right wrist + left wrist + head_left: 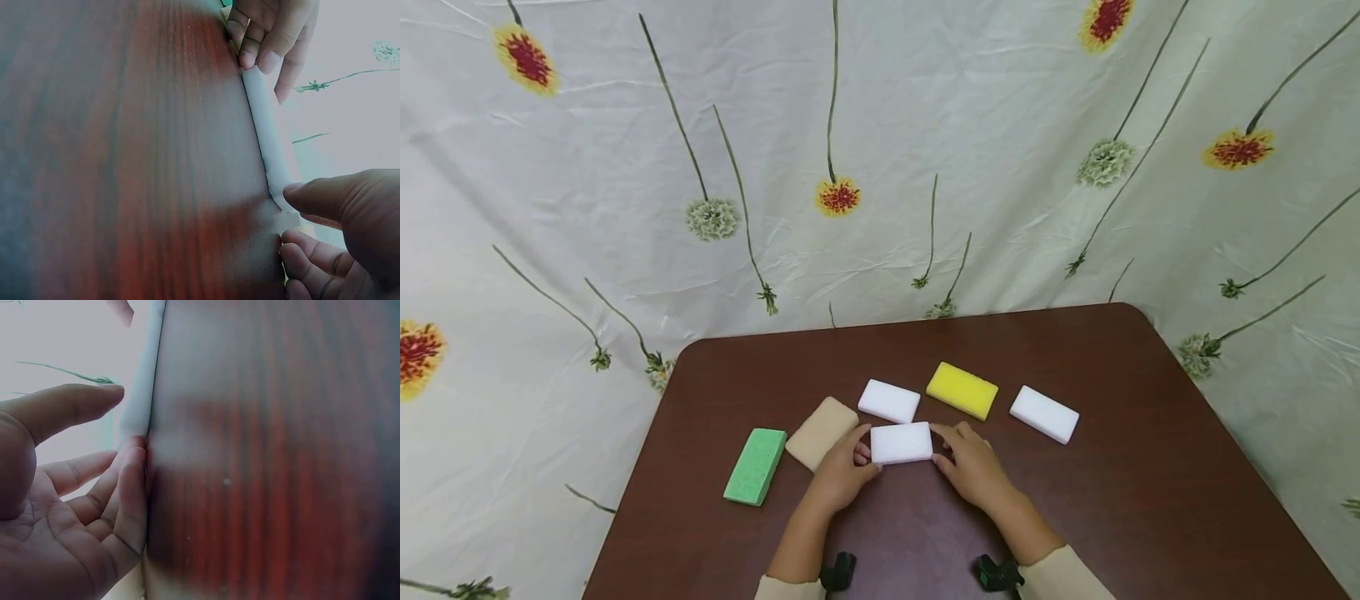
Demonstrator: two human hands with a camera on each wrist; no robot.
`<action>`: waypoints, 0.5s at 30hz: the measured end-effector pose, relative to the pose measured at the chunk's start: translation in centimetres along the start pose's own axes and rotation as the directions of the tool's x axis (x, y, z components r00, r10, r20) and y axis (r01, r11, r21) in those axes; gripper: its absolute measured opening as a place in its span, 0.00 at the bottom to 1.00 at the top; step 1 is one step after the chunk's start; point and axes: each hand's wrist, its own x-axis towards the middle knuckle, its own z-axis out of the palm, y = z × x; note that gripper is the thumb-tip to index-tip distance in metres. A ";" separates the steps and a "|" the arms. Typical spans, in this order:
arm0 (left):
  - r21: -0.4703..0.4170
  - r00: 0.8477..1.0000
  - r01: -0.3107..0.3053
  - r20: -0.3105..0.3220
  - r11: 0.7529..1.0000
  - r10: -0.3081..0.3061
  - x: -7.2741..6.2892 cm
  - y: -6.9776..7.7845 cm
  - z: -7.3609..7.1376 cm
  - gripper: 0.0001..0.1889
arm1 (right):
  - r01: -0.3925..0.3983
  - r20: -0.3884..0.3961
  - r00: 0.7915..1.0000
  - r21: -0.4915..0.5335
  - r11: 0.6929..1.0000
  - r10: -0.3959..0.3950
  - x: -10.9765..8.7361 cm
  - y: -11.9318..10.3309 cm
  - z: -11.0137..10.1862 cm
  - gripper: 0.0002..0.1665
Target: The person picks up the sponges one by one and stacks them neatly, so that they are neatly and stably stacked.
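A white sponge block (901, 443) lies flat on the table between the two hands. My left hand (841, 471) holds its left end, index finger at the far corner and thumb at the near corner; the other fingers curl down by the tabletop. At the right end, my right hand (973, 467) has its index finger and thumb at the two corners. In the right wrist view the right thumb (319, 197) presses close to the near edge of the white sponge (265, 125). A beige sponge (822, 432) lies beside the left hand, partly overlapped by its fingers.
A second white sponge (889, 401) lies just behind the held one. A yellow sponge (962, 390) and another white sponge (1044, 414) lie to the right, a green sponge (756, 467) at the left. Behind the brown table (1120, 500) hangs a flowered cloth (880, 100).
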 end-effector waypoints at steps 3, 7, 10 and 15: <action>-0.017 1.000 -0.002 0.009 1.000 0.003 0.4 -0.1 -0.1 0.35 | 0.001 0.003 1.000 0.002 1.000 -0.001 0.2 0.1 0.0 0.26; -0.024 1.000 0.006 0.007 1.000 -0.006 0.8 -0.2 -0.2 0.35 | 0.002 0.021 1.000 -0.017 1.000 -0.002 0.5 0.2 0.0 0.25; -0.035 1.000 0.023 0.004 0.999 -0.023 1.0 -0.4 -0.3 0.34 | -0.010 0.048 0.999 -0.010 1.000 0.011 0.8 0.3 -0.1 0.25; -0.088 0.998 0.059 -0.004 0.994 -0.060 1.2 -0.7 -0.2 0.34 | -0.042 0.082 0.996 0.027 0.999 0.039 1.0 0.7 -0.2 0.25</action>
